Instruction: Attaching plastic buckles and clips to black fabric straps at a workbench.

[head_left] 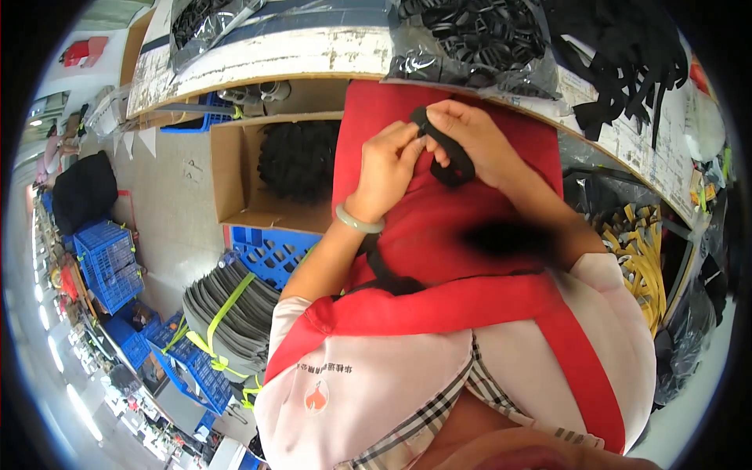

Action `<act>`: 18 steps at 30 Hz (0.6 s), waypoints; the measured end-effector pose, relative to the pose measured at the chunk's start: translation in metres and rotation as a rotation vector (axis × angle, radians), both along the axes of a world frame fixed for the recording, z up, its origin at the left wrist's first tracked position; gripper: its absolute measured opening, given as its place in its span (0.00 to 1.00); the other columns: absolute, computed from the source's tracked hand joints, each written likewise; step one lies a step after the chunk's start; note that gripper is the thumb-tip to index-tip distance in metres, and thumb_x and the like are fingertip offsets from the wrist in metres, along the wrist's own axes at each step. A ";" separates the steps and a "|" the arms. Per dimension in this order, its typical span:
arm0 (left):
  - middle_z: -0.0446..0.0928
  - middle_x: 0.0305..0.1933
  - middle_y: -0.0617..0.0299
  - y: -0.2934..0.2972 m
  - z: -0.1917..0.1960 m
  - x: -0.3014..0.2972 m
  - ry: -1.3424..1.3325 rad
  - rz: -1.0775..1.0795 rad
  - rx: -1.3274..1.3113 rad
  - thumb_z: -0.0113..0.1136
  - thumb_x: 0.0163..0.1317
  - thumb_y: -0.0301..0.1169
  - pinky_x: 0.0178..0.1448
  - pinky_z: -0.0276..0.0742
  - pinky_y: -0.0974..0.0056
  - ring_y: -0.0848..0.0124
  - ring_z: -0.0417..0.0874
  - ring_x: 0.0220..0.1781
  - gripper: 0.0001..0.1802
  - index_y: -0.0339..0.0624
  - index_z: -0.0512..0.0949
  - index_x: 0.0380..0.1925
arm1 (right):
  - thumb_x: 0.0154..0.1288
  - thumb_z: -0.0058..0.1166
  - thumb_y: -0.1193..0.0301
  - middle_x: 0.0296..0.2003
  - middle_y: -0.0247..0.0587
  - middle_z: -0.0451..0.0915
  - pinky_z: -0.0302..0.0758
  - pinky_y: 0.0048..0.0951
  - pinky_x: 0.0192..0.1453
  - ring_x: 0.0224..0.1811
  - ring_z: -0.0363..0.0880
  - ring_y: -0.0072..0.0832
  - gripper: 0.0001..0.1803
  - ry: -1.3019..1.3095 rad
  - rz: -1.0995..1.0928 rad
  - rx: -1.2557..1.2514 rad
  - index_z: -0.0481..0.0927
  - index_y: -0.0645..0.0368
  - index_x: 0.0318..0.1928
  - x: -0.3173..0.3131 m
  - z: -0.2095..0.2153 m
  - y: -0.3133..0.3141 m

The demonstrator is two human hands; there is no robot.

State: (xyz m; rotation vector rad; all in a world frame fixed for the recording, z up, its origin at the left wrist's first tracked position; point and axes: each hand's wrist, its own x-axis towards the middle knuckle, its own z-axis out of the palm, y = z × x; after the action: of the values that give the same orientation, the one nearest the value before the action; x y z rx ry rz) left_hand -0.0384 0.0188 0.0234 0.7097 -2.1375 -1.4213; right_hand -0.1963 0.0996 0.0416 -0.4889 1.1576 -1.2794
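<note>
A: Head view shows me both hands over the red apron (439, 227), near the table edge. The left hand (385, 168) is closed, with its fingertips pinching the upper end of a black strap piece (448, 153). The right hand (470, 133) is also closed on the same strap piece, the thumb pressing on its middle.

B: So where is the strap exactly?

A: It is between the two hands, in the air above the lap, and its lower loop hangs against the apron. I judge the work is threading or folding the end. To do it well, I think both hands must keep the strap flat, without twist, and the left fingertips should hold very near the end, so it does not slip.

B: What packages are around?

A: On the table (258, 63) there is a clear plastic bag (470, 39) full of black rings, just above the hands. A second clear bag (207, 23) lies at the far left of the table. Under the table stands an open brown cardboard box (235, 172) with a dark pile inside. Blue plastic crates (110, 262) are on the floor to the left. A bundle of grey pieces (227, 313) is tied with a yellow-green band. On the apron chest I see a small red emblem (316, 395).
</note>
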 end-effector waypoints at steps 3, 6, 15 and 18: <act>0.82 0.36 0.54 -0.007 0.009 -0.003 0.326 0.089 1.098 0.57 0.62 0.22 0.43 0.78 0.64 0.68 0.83 0.39 0.08 0.31 0.80 0.40 | 0.68 0.56 0.65 0.31 0.31 0.80 0.72 0.15 0.37 0.30 0.76 0.15 0.11 0.105 -0.011 -0.016 0.79 0.60 0.44 -0.008 0.013 0.002; 0.82 0.38 0.54 -0.012 0.003 -0.003 0.277 0.105 1.051 0.55 0.65 0.25 0.48 0.78 0.66 0.69 0.83 0.40 0.11 0.29 0.79 0.43 | 0.66 0.57 0.69 0.32 0.29 0.79 0.69 0.14 0.39 0.32 0.74 0.14 0.09 0.558 -0.059 -0.229 0.80 0.60 0.43 -0.005 -0.003 0.004; 0.82 0.33 0.56 -0.005 0.008 -0.010 0.391 0.267 0.791 0.63 0.60 0.22 0.38 0.85 0.69 0.74 0.83 0.32 0.10 0.29 0.80 0.42 | 0.64 0.58 0.73 0.24 0.32 0.76 0.70 0.15 0.24 0.21 0.72 0.14 0.11 0.434 -0.025 -0.070 0.76 0.64 0.45 -0.002 0.024 0.011; 0.82 0.33 0.57 -0.001 0.011 -0.009 0.419 0.263 0.783 0.62 0.60 0.21 0.39 0.84 0.70 0.75 0.83 0.32 0.10 0.29 0.80 0.42 | 0.63 0.59 0.71 0.24 0.32 0.76 0.70 0.16 0.22 0.20 0.72 0.14 0.14 0.464 -0.030 -0.055 0.73 0.64 0.46 0.001 0.019 0.013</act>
State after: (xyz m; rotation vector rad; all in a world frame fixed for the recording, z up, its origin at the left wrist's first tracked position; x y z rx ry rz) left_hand -0.0473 0.0178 0.0344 0.8221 -1.0974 -2.0344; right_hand -0.1953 0.1122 0.0602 -0.8425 1.5196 -1.2614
